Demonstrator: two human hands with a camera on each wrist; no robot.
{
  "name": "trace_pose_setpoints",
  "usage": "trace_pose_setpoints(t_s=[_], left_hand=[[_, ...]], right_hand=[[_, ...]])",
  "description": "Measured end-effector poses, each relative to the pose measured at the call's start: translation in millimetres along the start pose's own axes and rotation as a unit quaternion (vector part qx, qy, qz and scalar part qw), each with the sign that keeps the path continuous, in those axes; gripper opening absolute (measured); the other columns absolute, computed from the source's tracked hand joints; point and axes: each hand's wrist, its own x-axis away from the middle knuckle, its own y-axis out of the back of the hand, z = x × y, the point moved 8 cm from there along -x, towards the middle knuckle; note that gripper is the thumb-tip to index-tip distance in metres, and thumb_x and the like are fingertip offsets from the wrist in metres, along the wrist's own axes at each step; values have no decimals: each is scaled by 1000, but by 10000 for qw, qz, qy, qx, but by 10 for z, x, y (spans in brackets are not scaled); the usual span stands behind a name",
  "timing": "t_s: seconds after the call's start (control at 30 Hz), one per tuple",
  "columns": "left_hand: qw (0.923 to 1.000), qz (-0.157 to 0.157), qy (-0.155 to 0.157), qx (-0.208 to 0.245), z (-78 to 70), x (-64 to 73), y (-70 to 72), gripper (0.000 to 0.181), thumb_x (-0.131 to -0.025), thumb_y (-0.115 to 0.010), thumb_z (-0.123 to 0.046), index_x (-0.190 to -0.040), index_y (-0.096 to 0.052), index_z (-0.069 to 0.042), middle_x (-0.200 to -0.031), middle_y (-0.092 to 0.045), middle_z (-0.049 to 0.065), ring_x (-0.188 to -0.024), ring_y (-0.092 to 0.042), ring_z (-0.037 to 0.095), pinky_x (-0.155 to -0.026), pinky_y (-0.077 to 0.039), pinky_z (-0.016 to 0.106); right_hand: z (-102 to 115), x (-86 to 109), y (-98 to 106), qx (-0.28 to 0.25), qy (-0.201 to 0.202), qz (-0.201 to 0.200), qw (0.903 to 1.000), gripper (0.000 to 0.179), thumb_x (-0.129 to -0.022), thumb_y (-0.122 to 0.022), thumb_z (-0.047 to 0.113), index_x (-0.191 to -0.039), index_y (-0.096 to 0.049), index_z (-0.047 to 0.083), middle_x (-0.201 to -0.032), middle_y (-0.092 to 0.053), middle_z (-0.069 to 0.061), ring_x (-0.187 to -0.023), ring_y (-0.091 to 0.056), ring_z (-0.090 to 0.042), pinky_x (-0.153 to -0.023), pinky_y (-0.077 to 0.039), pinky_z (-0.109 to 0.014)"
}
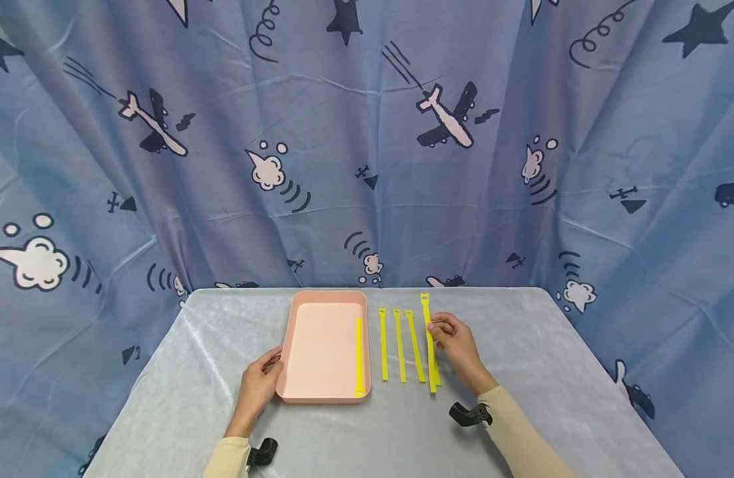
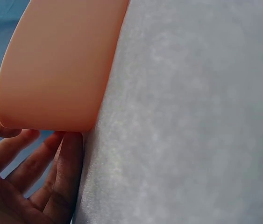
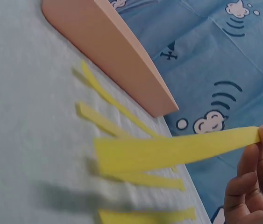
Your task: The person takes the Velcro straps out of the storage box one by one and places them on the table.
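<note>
My right hand (image 1: 459, 342) pinches a yellow cable strap (image 1: 426, 309) between thumb and fingertips. In the right wrist view this strap (image 3: 178, 147) stretches leftward from the fingertips, raised above the table. Another yellow strap (image 1: 438, 377) lies under it, mostly hidden. My left hand (image 1: 261, 382) rests against the left side of a shallow pink tray (image 1: 287, 345), fingers fairly straight. In the left wrist view the thumb and fingers touch the tray wall (image 2: 56, 74). Inside the tray, one yellow strap (image 1: 359, 355) lies along its right side, slotted head toward me.
Between the tray and my right hand, more yellow straps (image 1: 399, 348) lie roughly side by side, slotted heads at the far end. A pale grey cloth covers the table (image 1: 522, 332). A blue patterned curtain (image 1: 319, 219) hangs behind its far edge. Both wrists wear black devices (image 1: 470, 415).
</note>
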Motion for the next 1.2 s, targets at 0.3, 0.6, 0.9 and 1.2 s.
trace_pose_setpoints(t_s=[0.3, 0.6, 0.9, 1.2], left_hand=[[9999, -96, -54, -42, -9, -4, 11, 39, -97, -56, -19, -135, -61, -11, -123, -68, 15, -113, -65, 29, -93, -52, 41], [10000, -49, -7, 1, -2, -9, -3, 40, -97, -55, -19, -135, -61, -11, -124, -67, 15, -113, -64, 28, -94, -51, 41], [10000, -37, -72, -34, -5, -20, 4, 40, -97, -55, -18, -136, -60, -11, -124, -67, 16, -113, -64, 28, -93, -51, 39], [10000, -14, -20, -49, -6, -4, -6, 40, -98, -55, -19, -136, -60, -10, -125, -67, 16, -113, -64, 28, -94, -51, 42]], right_hand=[[-97, -51, 228, 110, -165, -122, 9997, 30, -97, -62, 22, -123, -57, 7, -87, -65, 6, -77, -54, -10, -70, -47, -30], [-146, -95, 365, 378, -339, -25, 9987, 34, -98, -60, 20, -128, -56, 5, -92, -67, 5, -79, -55, -10, -71, -49, -31], [-235, -162, 442, 501, -509, -56, 9974, 33, -97, -61, 18, -128, -57, 5, -91, -69, 4, -80, -56, -11, -71, -50, -31], [-367, -251, 452, 439, -524, -44, 9976, 33, -96, -62, 14, -126, -57, 1, -85, -68, 8, -75, -57, -8, -64, -47, -26]])
